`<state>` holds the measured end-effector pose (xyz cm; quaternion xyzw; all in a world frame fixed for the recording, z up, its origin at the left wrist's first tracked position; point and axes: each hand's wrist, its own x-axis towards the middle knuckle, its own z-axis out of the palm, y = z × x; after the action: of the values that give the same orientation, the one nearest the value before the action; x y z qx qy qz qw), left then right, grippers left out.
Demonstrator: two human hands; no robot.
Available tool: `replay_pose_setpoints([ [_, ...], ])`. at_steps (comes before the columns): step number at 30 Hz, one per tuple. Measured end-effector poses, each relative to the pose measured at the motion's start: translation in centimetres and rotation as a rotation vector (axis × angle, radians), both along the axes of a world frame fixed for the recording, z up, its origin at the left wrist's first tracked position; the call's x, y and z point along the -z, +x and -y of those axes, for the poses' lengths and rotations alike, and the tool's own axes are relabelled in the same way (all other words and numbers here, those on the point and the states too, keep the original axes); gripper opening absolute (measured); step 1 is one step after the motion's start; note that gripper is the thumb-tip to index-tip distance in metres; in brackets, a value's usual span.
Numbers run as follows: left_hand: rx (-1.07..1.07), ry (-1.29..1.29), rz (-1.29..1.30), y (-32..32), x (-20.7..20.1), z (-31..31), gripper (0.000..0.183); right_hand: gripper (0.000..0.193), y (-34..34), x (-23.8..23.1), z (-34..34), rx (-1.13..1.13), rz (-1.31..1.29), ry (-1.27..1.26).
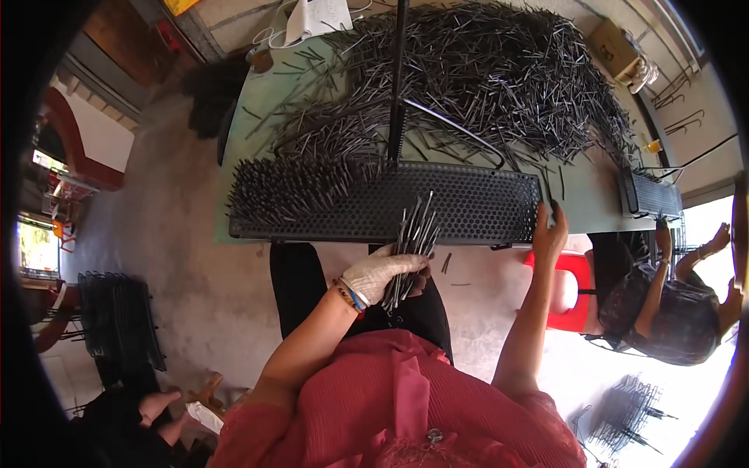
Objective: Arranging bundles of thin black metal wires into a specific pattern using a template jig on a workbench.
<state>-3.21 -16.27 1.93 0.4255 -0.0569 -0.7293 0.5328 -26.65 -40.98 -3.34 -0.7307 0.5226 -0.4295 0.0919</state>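
Gloved in white, my left hand [378,277] clamps a bundle of slim, dark rods [415,246]; just beyond lies the perforated black tray [468,204], its round holes exposed toward my right hand [551,234], whose grip at the edge I cannot tell. Past both, loose rods [507,78] heap on the green table [594,204] over grey floor [175,218].

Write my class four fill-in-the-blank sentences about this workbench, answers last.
The left hand, holding a bundle of rods, has a pale ____ over its back.
The right hand is at the ____ end of the perforated tray.
Upright rods crowd the tray's ____ end.
The tabletop beneath the loose heap is pale ____.
Missing words: glove; right; left; green.
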Motion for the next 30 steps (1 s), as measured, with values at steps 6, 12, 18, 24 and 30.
replay_pose_setpoints([
  [6,0.015,-0.066,0.054,0.3,-0.7,-1.2,0.021,0.025,7.2,-6.8,-9.5,-0.565,0.432,0.728],
  [12,0.165,-0.216,0.176,0.7,-2.7,-1.0,0.031,0.032,11.0,-6.9,-10.3,-0.78,0.405,1.065],
  [18,0.128,-0.204,0.162,0.2,-0.6,-2.4,0.033,0.019,11.9,-7.0,-10.2,-0.883,0.465,1.189],
  [24,-0.013,-0.078,0.135,0.0,0.1,-2.7,0.026,0.018,12.6,-6.8,-10.3,-0.827,0.559,1.158],
  [30,-0.136,-0.09,0.03,-0.2,0.5,-2.7,0.024,0.022,14.3,-6.3,-9.0,-0.843,0.541,1.027],
])
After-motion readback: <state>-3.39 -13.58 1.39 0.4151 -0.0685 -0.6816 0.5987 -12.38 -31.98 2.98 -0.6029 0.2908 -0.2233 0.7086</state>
